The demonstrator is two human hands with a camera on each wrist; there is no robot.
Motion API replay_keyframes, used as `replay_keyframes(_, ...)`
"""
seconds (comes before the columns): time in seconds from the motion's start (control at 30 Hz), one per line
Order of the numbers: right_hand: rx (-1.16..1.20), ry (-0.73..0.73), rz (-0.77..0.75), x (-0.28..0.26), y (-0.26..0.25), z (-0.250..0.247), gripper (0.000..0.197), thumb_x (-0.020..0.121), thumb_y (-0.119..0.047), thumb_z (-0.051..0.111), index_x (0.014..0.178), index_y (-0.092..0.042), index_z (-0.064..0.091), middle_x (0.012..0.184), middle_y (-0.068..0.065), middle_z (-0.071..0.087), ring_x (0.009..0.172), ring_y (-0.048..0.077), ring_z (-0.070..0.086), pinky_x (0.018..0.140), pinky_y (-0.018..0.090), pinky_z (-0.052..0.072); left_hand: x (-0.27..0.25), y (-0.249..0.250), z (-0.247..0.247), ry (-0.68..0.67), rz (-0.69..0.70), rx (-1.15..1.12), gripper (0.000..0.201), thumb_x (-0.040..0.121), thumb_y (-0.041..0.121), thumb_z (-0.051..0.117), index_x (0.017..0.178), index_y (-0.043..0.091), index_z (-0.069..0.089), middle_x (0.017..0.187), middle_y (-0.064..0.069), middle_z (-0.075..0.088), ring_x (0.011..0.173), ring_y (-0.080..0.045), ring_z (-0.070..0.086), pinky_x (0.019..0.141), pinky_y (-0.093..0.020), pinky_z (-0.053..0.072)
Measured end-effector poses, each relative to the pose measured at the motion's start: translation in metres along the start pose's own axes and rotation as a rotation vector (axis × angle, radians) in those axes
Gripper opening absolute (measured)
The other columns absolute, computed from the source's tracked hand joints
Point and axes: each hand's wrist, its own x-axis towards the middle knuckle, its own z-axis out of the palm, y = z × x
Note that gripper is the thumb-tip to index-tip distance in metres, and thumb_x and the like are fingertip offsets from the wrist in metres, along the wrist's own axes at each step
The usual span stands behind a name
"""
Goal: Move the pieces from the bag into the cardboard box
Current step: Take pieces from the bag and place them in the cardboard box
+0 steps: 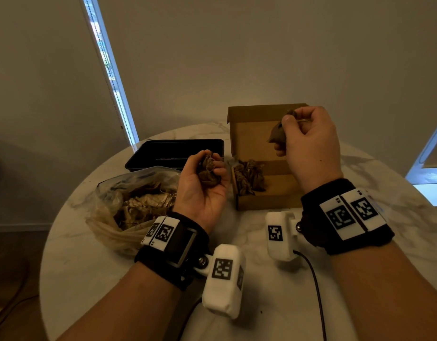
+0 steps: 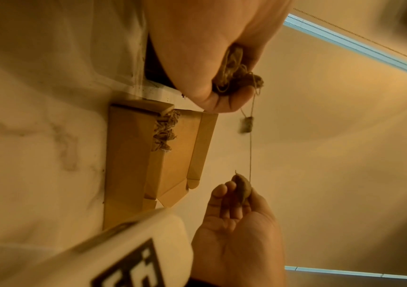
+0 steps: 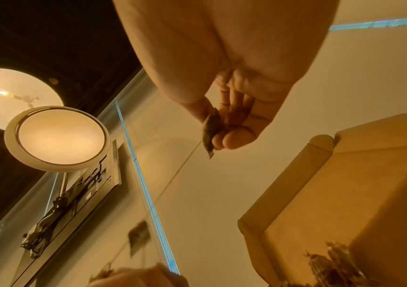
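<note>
1. The right hand (image 1: 311, 141) has its fingers (image 3: 231, 139) and thumb pinching one brown piece (image 1: 277, 134), held in the air above the open cardboard box (image 1: 266, 200).
2. The left hand (image 1: 202, 183), palm up, has its fingers (image 1: 221, 171) curled around a tangled clump of pieces (image 1: 209, 173), between the bag and the box.
3. In the left wrist view a thin string (image 2: 250, 151) runs taut from the clump to the single piece, and a small tag (image 2: 246, 124) dangles from the clump.
4. The step in hand looks like pulling one piece free of the clump so it can go into the box.
5. A small heap of pieces (image 1: 249, 175) already lies in the near left corner of the box; the clear plastic bag (image 1: 128, 200) on the tabletop (image 1: 261, 303) holds many more, so the task seems far from finished.
6. Next, probably: draw the hands further apart until the string slips free, then lower the right hand and release over the heap. If the string snags, the clump may be dragged along.
7. A black tray (image 1: 173, 153) sits behind the bag.
</note>
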Motion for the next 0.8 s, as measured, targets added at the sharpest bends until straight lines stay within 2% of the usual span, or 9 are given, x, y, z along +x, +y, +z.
replay_keyframes(0.13,0.016,0.044,0.016,0.003,0.001,-0.003,0.008,0.103,-0.027,0.057,0.106,-0.021,0.051,0.098,0.006,0.071,0.061,0.012,0.07,0.052,0.018,0.052,0.0,0.0,-0.002,-0.004,0.023,-0.028,0.016,0.1,0.018,0.057,0.091,0.006,0.062,0.077,-0.009,0.064,0.064,-0.013,0.061,0.056,-0.017,0.055)
replay_keyframes(0.23,0.006,0.038,0.029,0.003,0.002,-0.003,0.009,0.103,-0.027,0.056,0.107,-0.021,0.052,0.102,0.007,0.071,0.067,0.013,0.071,0.052,0.015,0.052,-0.001,0.0,-0.001,-0.008,0.059,-0.07,0.013,0.098,0.015,0.059,0.09,0.005,0.064,0.077,-0.009,0.064,0.068,-0.014,0.061,0.06,-0.022,0.059)
replay_keyframes(0.33,-0.018,0.067,0.053,0.006,0.004,-0.007,0.009,0.104,-0.027,0.055,0.109,-0.021,0.051,0.101,0.006,0.071,0.063,0.01,0.07,0.05,0.014,0.051,-0.002,0.001,0.001,-0.023,0.096,-0.056,0.015,0.098,0.016,0.059,0.089,0.006,0.064,0.072,-0.004,0.06,0.059,-0.01,0.059,0.06,-0.023,0.059)
replay_keyframes(0.47,-0.047,0.074,0.106,0.008,0.007,-0.009,0.01,0.103,-0.028,0.055,0.11,-0.021,0.052,0.102,0.007,0.072,0.062,0.009,0.071,0.05,0.015,0.051,-0.003,0.002,0.0,-0.066,0.096,-0.04,0.015,0.097,0.018,0.059,0.09,0.006,0.064,0.062,0.001,0.048,0.049,-0.005,0.049,0.058,-0.019,0.057)
replay_keyframes(0.53,-0.057,0.036,0.12,0.007,0.007,-0.007,0.011,0.103,-0.028,0.056,0.11,-0.021,0.053,0.101,0.007,0.071,0.068,0.013,0.073,0.054,0.018,0.055,-0.003,0.001,-0.001,-0.068,0.067,-0.023,0.013,0.098,0.017,0.058,0.095,0.006,0.065,0.066,0.0,0.048,0.05,-0.005,0.047,0.055,-0.017,0.055)
replay_keyframes(0.63,-0.013,-0.076,0.14,0.002,0.003,-0.002,0.007,0.102,-0.025,0.058,0.106,-0.02,0.054,0.092,0.004,0.071,0.069,0.017,0.075,0.06,0.027,0.061,-0.004,-0.001,0.0,-0.003,0.037,0.076,0.013,0.098,0.012,0.057,0.102,0.008,0.069,0.083,-0.006,0.063,0.054,-0.005,0.053,0.052,-0.014,0.053)
replay_keyframes(0.73,0.047,-0.185,0.145,-0.003,0.0,0.003,0.006,0.1,-0.022,0.062,0.102,-0.017,0.058,0.09,0.005,0.072,0.069,0.02,0.075,0.059,0.03,0.061,-0.005,-0.004,0.003,0.058,0.058,0.277,0.018,0.096,0.006,0.059,0.108,0.013,0.072,0.095,-0.005,0.071,0.058,-0.006,0.058,0.049,-0.012,0.05)
replay_keyframes(0.8,-0.007,-0.227,0.11,-0.004,0.004,0.006,0.008,0.096,-0.024,0.068,0.097,-0.018,0.063,0.094,0.006,0.072,0.078,0.023,0.075,0.065,0.036,0.063,-0.006,-0.008,0.006,0.044,0.1,0.459,0.02,0.096,0.006,0.062,0.109,0.015,0.074,0.097,-0.003,0.073,0.064,-0.006,0.06,0.048,-0.013,0.049)
